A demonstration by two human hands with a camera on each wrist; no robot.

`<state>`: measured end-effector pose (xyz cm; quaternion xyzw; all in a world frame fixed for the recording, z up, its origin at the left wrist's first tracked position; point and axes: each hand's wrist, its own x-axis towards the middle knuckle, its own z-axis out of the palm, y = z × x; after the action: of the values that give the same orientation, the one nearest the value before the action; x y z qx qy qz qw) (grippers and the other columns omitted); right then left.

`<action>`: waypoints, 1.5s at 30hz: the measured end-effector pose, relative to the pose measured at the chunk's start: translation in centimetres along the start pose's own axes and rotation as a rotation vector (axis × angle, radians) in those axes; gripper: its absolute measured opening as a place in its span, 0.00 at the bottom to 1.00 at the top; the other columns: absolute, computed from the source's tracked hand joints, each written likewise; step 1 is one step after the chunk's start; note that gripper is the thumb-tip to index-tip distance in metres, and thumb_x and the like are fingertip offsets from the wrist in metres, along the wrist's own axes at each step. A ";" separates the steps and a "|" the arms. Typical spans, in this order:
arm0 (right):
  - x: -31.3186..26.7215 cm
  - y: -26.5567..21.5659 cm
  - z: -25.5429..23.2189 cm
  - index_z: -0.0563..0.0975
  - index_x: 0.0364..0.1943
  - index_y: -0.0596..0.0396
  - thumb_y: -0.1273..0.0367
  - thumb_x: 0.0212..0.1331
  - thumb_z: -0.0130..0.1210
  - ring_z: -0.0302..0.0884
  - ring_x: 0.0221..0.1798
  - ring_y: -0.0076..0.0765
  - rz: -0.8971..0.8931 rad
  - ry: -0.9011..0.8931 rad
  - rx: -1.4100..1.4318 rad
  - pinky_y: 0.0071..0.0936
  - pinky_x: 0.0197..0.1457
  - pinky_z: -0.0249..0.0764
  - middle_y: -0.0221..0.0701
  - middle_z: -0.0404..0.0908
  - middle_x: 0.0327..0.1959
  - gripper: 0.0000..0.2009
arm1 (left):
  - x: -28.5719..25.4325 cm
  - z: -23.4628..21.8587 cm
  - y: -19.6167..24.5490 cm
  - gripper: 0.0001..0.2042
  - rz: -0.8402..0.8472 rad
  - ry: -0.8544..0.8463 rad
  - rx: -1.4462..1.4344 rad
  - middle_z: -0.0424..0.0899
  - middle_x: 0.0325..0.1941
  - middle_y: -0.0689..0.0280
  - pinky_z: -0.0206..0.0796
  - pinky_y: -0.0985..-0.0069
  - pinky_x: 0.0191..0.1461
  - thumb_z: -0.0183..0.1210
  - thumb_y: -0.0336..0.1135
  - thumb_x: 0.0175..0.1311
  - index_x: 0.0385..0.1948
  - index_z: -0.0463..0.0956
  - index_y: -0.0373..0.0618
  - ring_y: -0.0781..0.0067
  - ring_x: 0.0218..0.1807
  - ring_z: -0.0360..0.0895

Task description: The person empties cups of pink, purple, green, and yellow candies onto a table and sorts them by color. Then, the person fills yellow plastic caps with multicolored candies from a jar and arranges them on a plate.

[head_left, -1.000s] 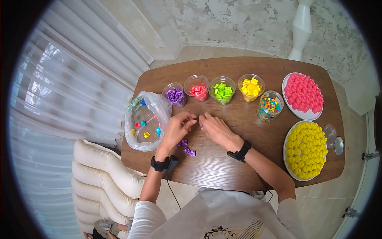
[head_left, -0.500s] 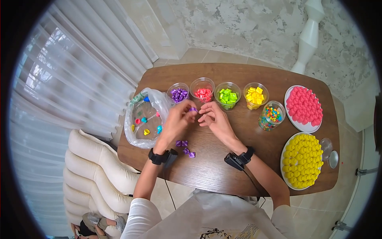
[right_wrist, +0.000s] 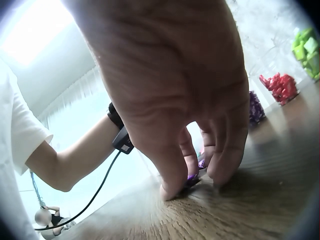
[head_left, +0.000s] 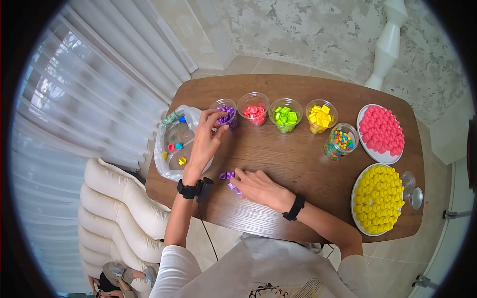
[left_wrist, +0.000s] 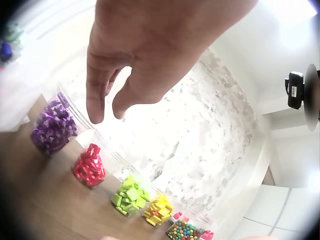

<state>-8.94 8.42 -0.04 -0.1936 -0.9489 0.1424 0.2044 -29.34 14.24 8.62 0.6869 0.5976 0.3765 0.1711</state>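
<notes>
My left hand [head_left: 204, 141] is over the rim of a clear cup of purple wrapped candies [head_left: 229, 118]. In the left wrist view its thumb and fingers [left_wrist: 95, 112] point down, slightly apart, with nothing between them. My right hand [head_left: 261, 187] reaches down to the tabletop at a few loose purple candies [head_left: 223, 176]. The right wrist view shows the thumb and fingertips on the wood, curled around a purple wrapped candy [right_wrist: 192, 178]. Part of that candy is hidden by the fingers.
Right of the purple cup stand cups of red candies [head_left: 254, 113], green candies [head_left: 285, 119] and yellow candies [head_left: 319, 119], then a jar of colourful small candies [head_left: 342, 141]. Plates of pink pieces [head_left: 381, 130] and yellow pieces [head_left: 377, 198] lie right. A plastic bag [head_left: 163, 161] sits left.
My left hand has carried a purple candy from mid-table to the purple cup and now holds nothing. The right hand has come down toward me, onto the loose purple candies.
</notes>
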 end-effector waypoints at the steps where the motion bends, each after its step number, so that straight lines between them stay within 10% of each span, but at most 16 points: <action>1: 0.2 -0.1 -0.1 0.76 0.52 0.57 0.68 0.61 0.64 0.83 0.44 0.43 -0.001 -0.003 0.007 0.43 0.46 0.75 0.38 0.76 0.47 0.17 | -0.3 0.0 0.2 0.16 -0.007 -0.002 0.002 0.74 0.63 0.61 0.81 0.77 0.40 0.62 0.23 0.69 0.57 0.79 0.40 0.74 0.44 0.83; 6: 1.6 1.1 -0.9 0.79 0.44 0.59 0.71 0.60 0.58 0.87 0.38 0.43 0.132 -0.113 -0.067 0.40 0.36 0.79 0.40 0.82 0.39 0.10 | -2.0 0.3 1.2 0.10 -0.042 -0.132 -0.030 0.80 0.55 0.61 0.79 0.74 0.42 0.62 0.25 0.71 0.51 0.82 0.37 0.73 0.39 0.82; 14: 1.8 5.7 -1.2 0.77 0.43 0.63 0.72 0.70 0.54 0.84 0.40 0.65 0.442 0.327 0.412 0.55 0.42 0.81 0.52 0.85 0.40 0.06 | -4.2 2.6 1.3 0.10 -0.048 -0.421 -0.090 0.85 0.41 0.62 0.77 0.74 0.43 0.60 0.27 0.74 0.52 0.79 0.35 0.73 0.38 0.83; 22: 2.6 5.5 -2.7 0.76 0.47 0.65 0.75 0.75 0.50 0.84 0.32 0.28 0.562 0.400 1.065 0.28 0.33 0.83 0.38 0.85 0.35 0.07 | -2.6 2.9 0.6 0.09 -0.119 -0.302 -0.232 0.84 0.36 0.60 0.74 0.72 0.36 0.61 0.25 0.72 0.50 0.74 0.36 0.74 0.34 0.81; 26: 2.5 4.7 -2.7 0.75 0.52 0.60 0.75 0.73 0.51 0.86 0.33 0.42 0.469 0.378 0.841 0.37 0.38 0.84 0.41 0.84 0.38 0.08 | 1.0 0.7 1.5 0.11 -0.233 -0.090 -0.130 0.84 0.39 0.57 0.76 0.68 0.40 0.63 0.29 0.71 0.50 0.75 0.36 0.67 0.37 0.83; 28: 2.2 3.8 -2.5 0.74 0.54 0.58 0.74 0.72 0.52 0.87 0.35 0.47 0.378 0.301 0.682 0.40 0.39 0.84 0.42 0.83 0.40 0.10 | 2.3 0.3 0.1 0.14 0.058 0.197 0.212 0.83 0.48 0.53 0.76 0.62 0.47 0.65 0.31 0.70 0.51 0.76 0.36 0.57 0.42 0.84; 36: 0.8 -0.3 0.4 0.76 0.59 0.53 0.75 0.62 0.56 0.79 0.57 0.47 0.050 -0.065 0.087 0.45 0.47 0.80 0.42 0.71 0.57 0.19 | -0.3 0.8 -0.1 0.16 0.008 0.074 0.006 0.77 0.63 0.59 0.76 0.69 0.51 0.62 0.25 0.70 0.58 0.78 0.39 0.64 0.49 0.84; 45: 0.3 2.2 0.7 0.76 0.53 0.56 0.76 0.57 0.58 0.79 0.55 0.46 0.087 0.154 -0.099 0.41 0.46 0.81 0.44 0.71 0.54 0.17 | -3.8 2.0 1.1 0.08 -0.060 -0.085 -0.156 0.81 0.57 0.62 0.76 0.77 0.46 0.58 0.22 0.73 0.48 0.82 0.34 0.73 0.42 0.85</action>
<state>-8.79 10.38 -1.31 -0.2549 -0.9270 0.0888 0.2605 -27.13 10.79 6.86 0.6684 0.5791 0.3873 0.2606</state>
